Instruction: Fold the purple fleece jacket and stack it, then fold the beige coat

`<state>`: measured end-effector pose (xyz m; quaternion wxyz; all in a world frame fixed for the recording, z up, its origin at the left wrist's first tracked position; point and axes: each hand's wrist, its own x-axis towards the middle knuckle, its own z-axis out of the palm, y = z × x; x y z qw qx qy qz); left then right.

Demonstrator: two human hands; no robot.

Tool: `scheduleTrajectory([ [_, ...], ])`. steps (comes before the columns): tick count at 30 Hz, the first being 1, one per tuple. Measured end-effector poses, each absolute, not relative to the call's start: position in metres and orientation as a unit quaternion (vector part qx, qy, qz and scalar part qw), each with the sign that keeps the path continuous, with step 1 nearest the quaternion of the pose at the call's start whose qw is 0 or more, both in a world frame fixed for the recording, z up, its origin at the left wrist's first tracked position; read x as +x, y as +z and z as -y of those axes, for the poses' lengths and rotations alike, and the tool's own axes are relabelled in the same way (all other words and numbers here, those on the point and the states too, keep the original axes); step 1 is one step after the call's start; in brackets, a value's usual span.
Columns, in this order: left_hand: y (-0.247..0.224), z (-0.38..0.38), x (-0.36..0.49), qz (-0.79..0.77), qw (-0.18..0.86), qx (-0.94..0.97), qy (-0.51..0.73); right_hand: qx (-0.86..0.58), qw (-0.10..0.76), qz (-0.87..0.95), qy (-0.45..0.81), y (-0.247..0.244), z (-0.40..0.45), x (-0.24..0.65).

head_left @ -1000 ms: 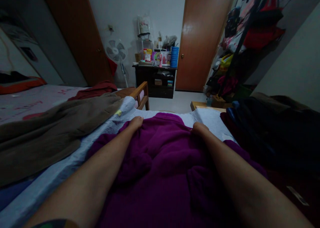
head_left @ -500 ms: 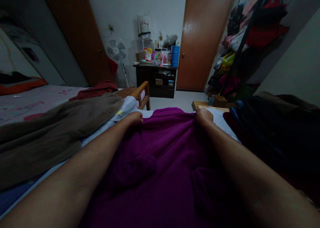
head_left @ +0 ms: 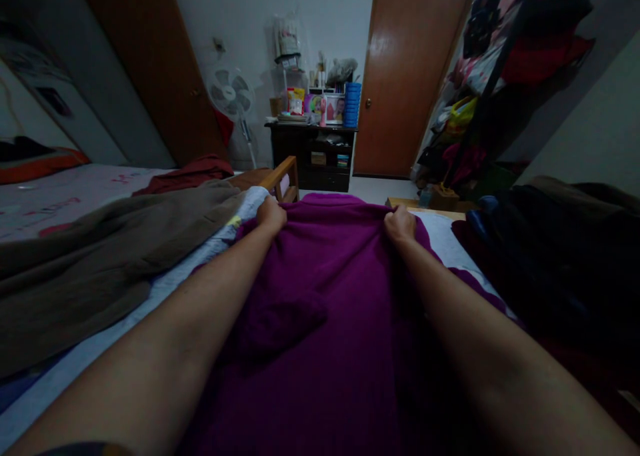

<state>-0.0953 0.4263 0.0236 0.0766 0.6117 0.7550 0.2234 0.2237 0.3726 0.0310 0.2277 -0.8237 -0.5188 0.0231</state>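
A purple garment (head_left: pixel 340 296) with a collar-like band at its far edge lies stretched out in front of me. My left hand (head_left: pixel 271 215) is closed on its far left part, and my right hand (head_left: pixel 401 225) is closed on the far right part. Between the two hands the cloth is pulled fairly taut. A folded, bunched piece of it lies on the left of the middle. Some of the purple cloth shows beyond my right forearm. The near end of the garment is dark and its details are lost.
Left of the garment lies a brown garment (head_left: pixel 110 263), with a dark red cloth (head_left: pixel 190 174) behind it. Dark folded clothes (head_left: pixel 555 276) are piled on the right. A wooden bed rail (head_left: pixel 280 176), a standing fan (head_left: pixel 231 95) and a black cabinet (head_left: pixel 310 169) stand farther back.
The garment's far edge has spread flatter and farther away, and purple cloth now shows outside my right forearm. Both hands keep their hold; the right has shifted slightly inward.
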Motion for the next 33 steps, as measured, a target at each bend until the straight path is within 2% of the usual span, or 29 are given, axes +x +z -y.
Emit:
scheduleTrajectory([
  [4,0.002,-0.415,-0.084,-0.741,-0.007,0.613,0.273,-0.785,0.234,0.574,-0.029,0.003,-0.370,0.208],
  [9,-0.048,-0.395,-0.086,-0.688,0.066,0.720,0.059,-0.779,0.102,0.617,0.058,-0.050,-0.362,0.203],
  [11,-0.059,-0.391,-0.090,-0.685,0.096,0.723,0.002,-0.783,0.074,0.612,0.086,-0.061,-0.361,0.206],
  [14,-0.058,-0.388,-0.089,-0.700,0.083,0.709,-0.001,-0.788,0.079,0.606,0.074,-0.061,-0.364,0.207],
  [17,-0.048,-0.388,-0.078,-0.711,-0.009,0.702,0.047,-0.798,0.102,0.593,0.031,-0.049,-0.369,0.201],
  [20,-0.043,-0.391,-0.063,-0.655,-0.071,0.747,0.088,-0.783,0.140,0.606,-0.028,-0.039,-0.375,0.190],
  [23,-0.049,-0.397,-0.053,-0.604,-0.026,0.794,0.067,-0.720,0.159,0.675,-0.027,-0.040,-0.384,0.182],
  [26,-0.060,-0.405,-0.054,-0.603,0.026,0.797,0.030,-0.686,0.125,0.717,0.021,-0.049,-0.391,0.186],
  [30,-0.070,-0.412,-0.067,-0.629,0.082,0.773,0.012,-0.720,0.065,0.684,0.091,-0.064,-0.395,0.198],
  [33,-0.071,-0.417,-0.075,-0.663,0.090,0.743,0.021,-0.758,0.074,0.643,0.084,-0.069,-0.394,0.200],
])
